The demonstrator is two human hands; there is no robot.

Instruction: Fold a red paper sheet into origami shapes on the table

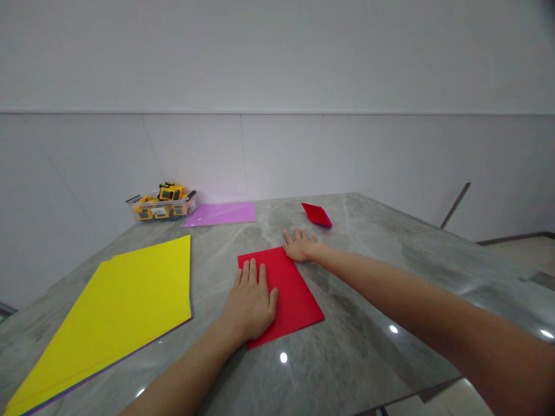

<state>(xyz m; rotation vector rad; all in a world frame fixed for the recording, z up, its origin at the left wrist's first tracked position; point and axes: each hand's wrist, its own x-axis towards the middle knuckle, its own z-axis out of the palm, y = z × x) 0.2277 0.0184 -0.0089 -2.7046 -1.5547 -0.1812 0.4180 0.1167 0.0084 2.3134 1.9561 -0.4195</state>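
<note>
A red sheet of paper (293, 299) lies on the grey marble-patterned table in front of me. My left hand (252, 300) rests flat on its left part, fingers stretched toward the far edge and thumb apart. At the sheet's far right corner, my right hand (300, 246) is spread with the palm down, partly on the tabletop. Neither hand grips anything. Beyond my right hand sits a small folded red piece (317, 214) with a pink edge, slightly raised off the table.
To the left lies a stack of large sheets with yellow on top (143, 294). A purple sheet (223, 214) is near the wall. Beside it stands a clear plastic box (159, 210) holding yellow toy vehicles (170, 192). The table (368, 225) ends at the right and lower right.
</note>
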